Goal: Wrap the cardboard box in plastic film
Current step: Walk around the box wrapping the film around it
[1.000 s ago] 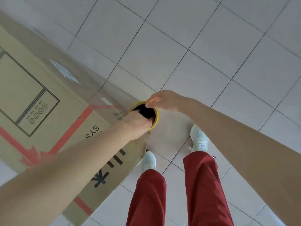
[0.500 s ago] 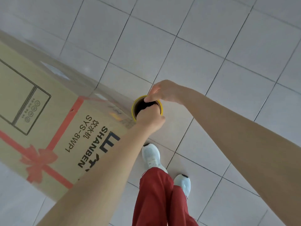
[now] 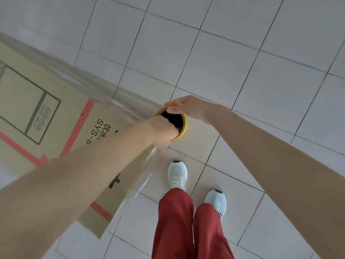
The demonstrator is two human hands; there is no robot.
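Note:
A large cardboard box (image 3: 56,116) with red ribbon print and black lettering stands on the floor at the left. I hold an upright roll of plastic film (image 3: 183,126) with a yellow-rimmed core beside the box's near corner. My left hand (image 3: 164,131) grips the roll's rim from the near side, fingers reaching into the core. My right hand (image 3: 188,107) grips the rim from the far side, thumb over the edge. Clear film (image 3: 104,86) stretches from the roll along the box's far side, and more film (image 3: 143,176) hangs below my left hand.
Pale grey floor tiles (image 3: 242,62) surround the box. My legs in red trousers (image 3: 186,225) and white shoes (image 3: 177,172) stand just right of the box's near corner.
I have stepped round the box's corner with the roll. The film now shows stretched along the box's far side. Both hands keep their hold on the roll.

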